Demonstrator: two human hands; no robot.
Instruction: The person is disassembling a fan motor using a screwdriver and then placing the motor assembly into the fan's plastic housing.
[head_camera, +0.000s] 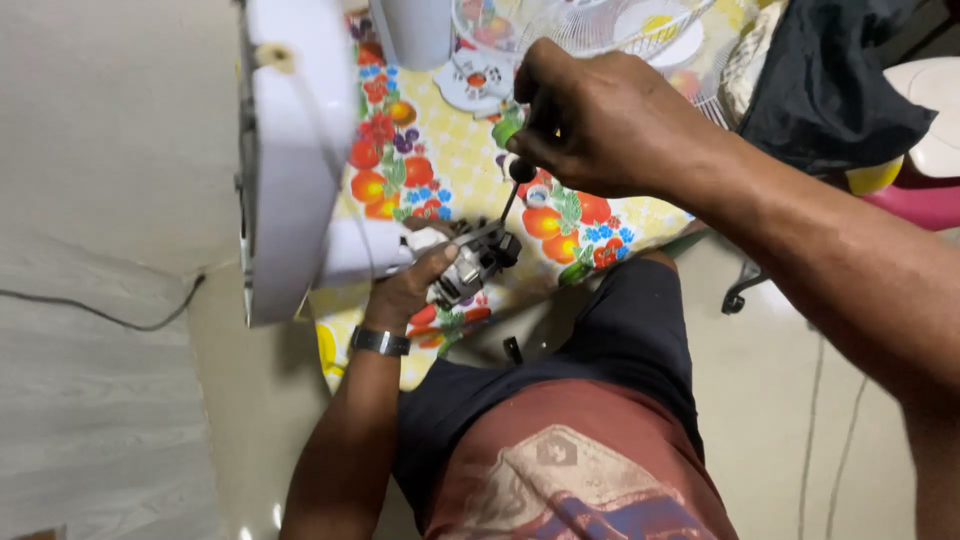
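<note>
Right hand (590, 120): nearest the lens, fist clamped round the handle of a screwdriver (512, 192), whose thin shaft slants down to the motor assembly. Left hand (412, 285): lower, a metal watch (380, 341) on its wrist, fingers wrapped beneath and gripping a small grey and black motor (478, 258) at the bench edge. Motor joins a white housing (365, 250) attached to a tall white fan body (292, 150), standing on its side. Bench (440, 150): covered with a yellow oilcloth printed with fruit and flowers. Wire fan grille (590, 25): at the far side, white. Dark cloth (830, 80): upper right. Black cable (100, 312): on the pale floor, left.
</note>
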